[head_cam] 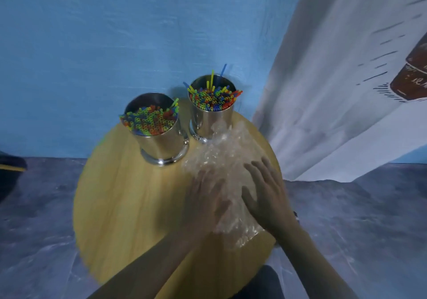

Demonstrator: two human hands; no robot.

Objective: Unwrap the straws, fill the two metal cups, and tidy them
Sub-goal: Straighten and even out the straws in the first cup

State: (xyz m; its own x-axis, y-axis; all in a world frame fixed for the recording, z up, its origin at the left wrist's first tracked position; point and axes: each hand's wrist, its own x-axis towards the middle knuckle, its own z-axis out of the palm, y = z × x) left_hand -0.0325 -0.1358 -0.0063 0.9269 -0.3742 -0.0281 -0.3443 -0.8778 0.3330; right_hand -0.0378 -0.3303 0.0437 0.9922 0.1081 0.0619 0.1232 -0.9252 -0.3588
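1. A round wooden table [129, 194] stands in front of a blue wall [115, 33], on a grey mottled floor [34, 229]
2. Two metal cups stand upright at the far side of the table. The left cup [161, 141] is nearer the person and the right cup [215, 120] is farther back, close to the wall. They are just beside each other, but I cannot tell whether they touch
3. The straws in the left cup [149, 119] stand on end and are packed up to the rim, with a few leaning out over it
4. The straws in the right cup [213, 99] fill it the same way, and one yellow and one blue straw stick up well above the rest
5. A crumpled clear plastic wrapper [221, 155] lies on the right part of the table. Its far end is against the foot of the right cup and its near end is close to the table's edge
6. The right hand [265, 197] rests palm down on the wrapper, with its fingers straight and spread, grasping nothing
7. The left hand [208, 199] lies on the wrapper just beside the right hand. It is blurred, yet its fingers look stretched out flat rather than curled round the plastic
8. A white cloth [335, 79] with a dark printed drawing hangs to the right of the table
9. A dark object [9, 167] sits at the far left edge (too little of it shows to tell what it is)
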